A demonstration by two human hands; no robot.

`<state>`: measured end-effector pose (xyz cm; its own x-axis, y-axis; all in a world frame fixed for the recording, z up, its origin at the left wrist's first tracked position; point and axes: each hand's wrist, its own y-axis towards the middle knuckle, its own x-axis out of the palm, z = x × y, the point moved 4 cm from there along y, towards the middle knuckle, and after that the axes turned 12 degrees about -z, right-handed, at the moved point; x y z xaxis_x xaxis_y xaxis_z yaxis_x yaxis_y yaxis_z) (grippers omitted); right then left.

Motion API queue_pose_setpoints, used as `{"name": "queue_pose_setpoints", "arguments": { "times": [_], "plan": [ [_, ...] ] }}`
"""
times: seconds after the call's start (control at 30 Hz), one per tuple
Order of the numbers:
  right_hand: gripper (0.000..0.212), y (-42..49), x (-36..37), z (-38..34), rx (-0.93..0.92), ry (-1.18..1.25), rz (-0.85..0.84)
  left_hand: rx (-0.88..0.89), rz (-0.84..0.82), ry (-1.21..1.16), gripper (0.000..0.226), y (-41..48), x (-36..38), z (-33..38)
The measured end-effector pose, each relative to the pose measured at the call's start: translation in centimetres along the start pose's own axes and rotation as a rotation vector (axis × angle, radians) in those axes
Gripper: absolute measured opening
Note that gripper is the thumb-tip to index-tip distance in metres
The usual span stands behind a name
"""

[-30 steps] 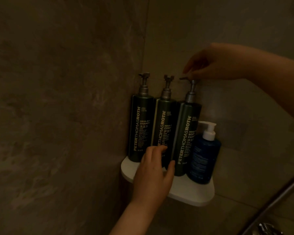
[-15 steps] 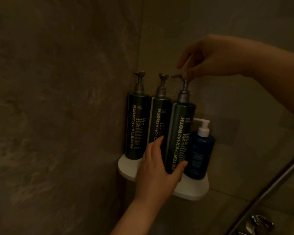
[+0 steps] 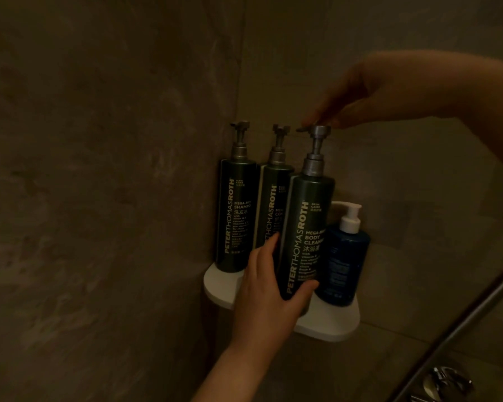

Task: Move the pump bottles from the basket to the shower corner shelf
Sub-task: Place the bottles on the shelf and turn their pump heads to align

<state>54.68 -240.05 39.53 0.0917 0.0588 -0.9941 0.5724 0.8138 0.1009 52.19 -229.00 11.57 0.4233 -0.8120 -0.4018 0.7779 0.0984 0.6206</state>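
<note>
Three tall dark green pump bottles stand on a white corner shelf (image 3: 328, 326): a shampoo bottle (image 3: 235, 216) at the left, a second bottle (image 3: 273, 204) behind the middle, and a body cleanser bottle (image 3: 308, 227) in front. My left hand (image 3: 270, 288) wraps the cleanser's lower part, thumb under its right side. My right hand (image 3: 369, 94) reaches in from the right, with its fingertips on the cleanser's grey pump head (image 3: 317, 131). A short blue bottle with a white pump (image 3: 343, 262) stands at the shelf's right end.
Dim stone-look walls meet in the corner behind the shelf. A metal bar (image 3: 459, 320) slants up along the lower right, with chrome shower fittings (image 3: 445, 381) below it. No basket is in view.
The body cleanser bottle has come forward in front of the middle bottle. My left hand's grip moved up and around it, and my right fingers flattened onto the pump head.
</note>
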Motion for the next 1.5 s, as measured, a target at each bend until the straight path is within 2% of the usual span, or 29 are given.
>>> {"name": "queue_pose_setpoints", "arguments": {
  "times": [0.1, 0.3, 0.47, 0.67, 0.83, 0.87, 0.97, 1.07, 1.27, 1.37, 1.5],
  "plan": [
    [0.03, -0.1, 0.3, 0.2, -0.002, -0.009, -0.037, -0.002, -0.002, -0.014, 0.08, 0.0, 0.0, -0.1],
    [0.024, 0.4, 0.2, 0.1, 0.009, -0.076, -0.006, -0.012, 0.005, 0.002, 0.08, -0.1, 0.1, -0.1],
    [0.048, 0.8, -0.1, -0.1, 0.018, -0.152, 0.04, -0.013, 0.013, 0.01, 0.081, -0.1, 0.1, -0.1],
    [0.055, 0.7, -0.2, 0.4, 0.04, -0.166, 0.091, -0.003, 0.022, 0.03, 0.079, -0.1, 0.0, 0.0],
    [0.022, 0.4, 0.4, 0.9, 0.001, -0.029, 0.065, -0.007, 0.031, 0.034, 0.08, -0.1, 0.1, -0.2],
    [0.023, 0.4, 0.3, 1.0, 0.012, -0.032, 0.073, -0.009, 0.034, 0.035, 0.082, -0.1, 0.1, -0.2],
    [0.048, 0.7, 0.1, 1.0, 0.053, -0.04, 0.105, -0.018, 0.038, 0.039, 0.084, -0.1, 0.2, -0.2],
    [0.055, 1.3, 0.1, 0.8, 0.07, -0.061, 0.125, -0.014, 0.042, 0.043, 0.083, -0.1, 0.2, -0.1],
    [0.047, 1.4, 0.4, 0.9, 0.037, -0.022, 0.117, -0.006, 0.046, 0.049, 0.08, -0.1, 0.1, -0.2],
    [0.014, 0.8, 0.8, 1.0, -0.041, 0.105, 0.099, -0.003, 0.053, 0.056, 0.08, -0.1, 0.1, -0.2],
    [0.029, 0.3, 0.7, 1.5, -0.058, 0.108, 0.064, -0.007, 0.052, 0.04, 0.08, 0.0, 0.2, -0.4]
  ]
}}
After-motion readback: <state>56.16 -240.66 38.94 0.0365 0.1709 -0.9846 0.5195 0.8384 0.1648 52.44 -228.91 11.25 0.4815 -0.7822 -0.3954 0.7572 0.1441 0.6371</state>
